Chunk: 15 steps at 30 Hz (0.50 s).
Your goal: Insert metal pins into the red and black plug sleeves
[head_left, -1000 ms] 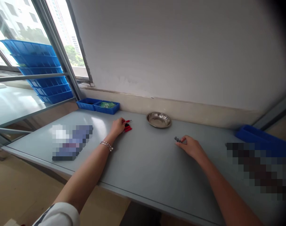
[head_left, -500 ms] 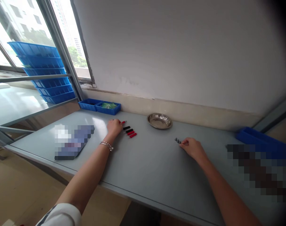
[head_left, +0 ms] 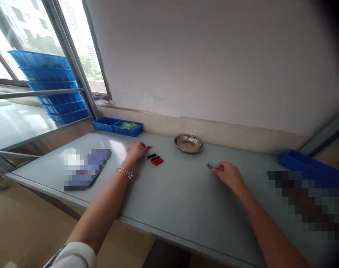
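Observation:
My left hand (head_left: 136,150) is closed, its thumb and fingers pinching a small red cylinder with a thin metal tip (head_left: 149,147) just above or on the table. Close below it lie two black cylinders (head_left: 152,156) and two red ones (head_left: 158,162), side by side, with thin pins at their left ends. Further right, my right hand (head_left: 227,173) has its thumb and forefinger pressed together at a few small dark grey metal pieces (head_left: 209,166). Their exact kind is too small to make out. Fingers hide part of them, and I cannot tell whether all are held.
A round steel dish (head_left: 188,143) stands near the wall, between both hands. Two blue bins (head_left: 127,130) sit at the back left, one with green packets. Blurred items (head_left: 88,169) lie at left. Another blue bin (head_left: 306,163) is at right. Stacked blue bins (head_left: 63,93) stand beyond the frame.
My left hand has shifted slightly right with the red cylinder. The black and red cylinders on the table now lie closer together. My right hand has barely moved, covering more of the grey pieces.

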Available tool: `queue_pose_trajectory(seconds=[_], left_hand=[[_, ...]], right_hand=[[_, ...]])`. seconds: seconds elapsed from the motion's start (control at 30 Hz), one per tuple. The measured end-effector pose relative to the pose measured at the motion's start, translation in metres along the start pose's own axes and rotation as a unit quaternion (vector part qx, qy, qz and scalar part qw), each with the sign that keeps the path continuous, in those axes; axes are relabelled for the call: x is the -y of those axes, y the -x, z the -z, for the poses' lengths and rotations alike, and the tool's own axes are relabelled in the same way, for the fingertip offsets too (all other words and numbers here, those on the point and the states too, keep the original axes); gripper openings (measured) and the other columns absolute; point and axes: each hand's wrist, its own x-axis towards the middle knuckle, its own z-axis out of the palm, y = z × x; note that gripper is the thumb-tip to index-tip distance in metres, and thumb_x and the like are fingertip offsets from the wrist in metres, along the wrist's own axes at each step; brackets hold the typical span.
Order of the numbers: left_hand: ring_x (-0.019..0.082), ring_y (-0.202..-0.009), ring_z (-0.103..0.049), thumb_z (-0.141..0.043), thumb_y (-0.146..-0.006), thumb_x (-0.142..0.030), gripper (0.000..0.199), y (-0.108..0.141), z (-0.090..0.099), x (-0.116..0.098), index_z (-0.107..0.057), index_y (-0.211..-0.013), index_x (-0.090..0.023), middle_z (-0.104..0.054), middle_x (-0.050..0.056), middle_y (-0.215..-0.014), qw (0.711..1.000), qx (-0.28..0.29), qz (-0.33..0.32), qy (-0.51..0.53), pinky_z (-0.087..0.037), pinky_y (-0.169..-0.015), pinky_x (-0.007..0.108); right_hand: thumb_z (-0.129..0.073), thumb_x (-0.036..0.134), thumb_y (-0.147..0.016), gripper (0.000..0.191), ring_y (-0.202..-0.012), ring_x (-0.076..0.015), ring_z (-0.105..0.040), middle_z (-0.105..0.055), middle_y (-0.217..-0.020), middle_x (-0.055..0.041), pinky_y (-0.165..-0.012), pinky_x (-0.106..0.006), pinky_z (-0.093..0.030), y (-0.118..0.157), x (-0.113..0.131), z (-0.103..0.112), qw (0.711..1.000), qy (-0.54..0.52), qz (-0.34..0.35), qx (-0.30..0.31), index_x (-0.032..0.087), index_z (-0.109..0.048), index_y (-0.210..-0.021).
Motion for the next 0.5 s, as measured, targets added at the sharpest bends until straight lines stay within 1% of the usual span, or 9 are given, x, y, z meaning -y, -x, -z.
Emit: queue_pose_trajectory(seconds=[0.1, 0.17, 0.23, 0.3, 0.4, 0.5], left_hand=[[0.03, -0.11, -0.041, -0.046, -0.079, -0.04, 0.03, 0.007, 0.006, -0.008, -0.058, -0.099, -0.02, -0.056, 0.011, -0.106, 0.999, -0.016, -0.04, -0.01, -0.037, -0.082, 0.041], [0.026, -0.108, -0.043, -0.046, -0.079, -0.039, 0.03, 0.013, 0.01, -0.016, -0.056, -0.1, -0.021, -0.055, 0.009, -0.105, 0.996, -0.01, -0.092, -0.016, -0.037, -0.084, 0.036], [0.021, -0.098, -0.05, -0.049, -0.076, -0.038, 0.025, 0.021, 0.012, -0.025, -0.058, -0.094, -0.023, -0.057, 0.005, -0.098, 0.988, 0.022, -0.151, -0.024, -0.039, -0.081, 0.03], [0.02, -0.089, -0.053, -0.053, -0.072, -0.039, 0.022, 0.028, 0.011, -0.032, -0.06, -0.085, -0.023, -0.059, 0.004, -0.092, 0.98, 0.057, -0.188, -0.037, -0.041, -0.073, 0.027], [0.021, -0.082, -0.055, -0.054, -0.07, -0.041, 0.022, 0.036, 0.009, -0.038, -0.061, -0.078, -0.022, -0.059, 0.006, -0.088, 0.974, 0.087, -0.203, -0.058, -0.042, -0.063, 0.026], [0.021, -0.082, -0.055, -0.052, -0.07, -0.04, 0.021, 0.039, 0.01, -0.04, -0.06, -0.079, -0.022, -0.058, 0.007, -0.09, 0.971, 0.09, -0.21, -0.074, -0.041, -0.06, 0.026]], right_hand=[[-0.057, 0.031, -0.071, 0.012, -0.061, -0.0167, -0.058, -0.062, -0.062, -0.0035, -0.053, -0.025, -0.036, 0.0, -0.001, -0.001, 1.0, 0.001, 0.0, -0.007, 0.02, -0.057, -0.066], [-0.057, 0.031, -0.071, 0.012, -0.06, -0.0164, -0.057, -0.061, -0.06, -0.0029, -0.053, -0.024, -0.036, -0.001, -0.001, -0.002, 1.0, 0.003, 0.003, -0.013, 0.02, -0.058, -0.065], [-0.057, 0.03, -0.071, 0.012, -0.06, -0.0163, -0.057, -0.061, -0.058, -0.0026, -0.052, -0.024, -0.036, -0.001, -0.001, -0.003, 1.0, 0.005, 0.008, -0.016, 0.02, -0.058, -0.064], [-0.057, 0.03, -0.071, 0.012, -0.06, -0.0162, -0.057, -0.061, -0.058, -0.0026, -0.052, -0.024, -0.036, -0.001, -0.001, -0.003, 1.0, 0.007, 0.013, -0.017, 0.02, -0.058, -0.064], [-0.058, 0.03, -0.071, 0.013, -0.061, -0.0166, -0.057, -0.061, -0.059, -0.0028, -0.053, -0.024, -0.036, -0.002, -0.001, -0.003, 1.0, 0.008, 0.02, -0.021, 0.02, -0.058, -0.063], [-0.058, 0.03, -0.07, 0.012, -0.06, -0.0166, -0.057, -0.061, -0.059, -0.0028, -0.052, -0.025, -0.036, -0.002, -0.002, -0.004, 0.999, 0.005, 0.026, -0.026, 0.021, -0.058, -0.062]])
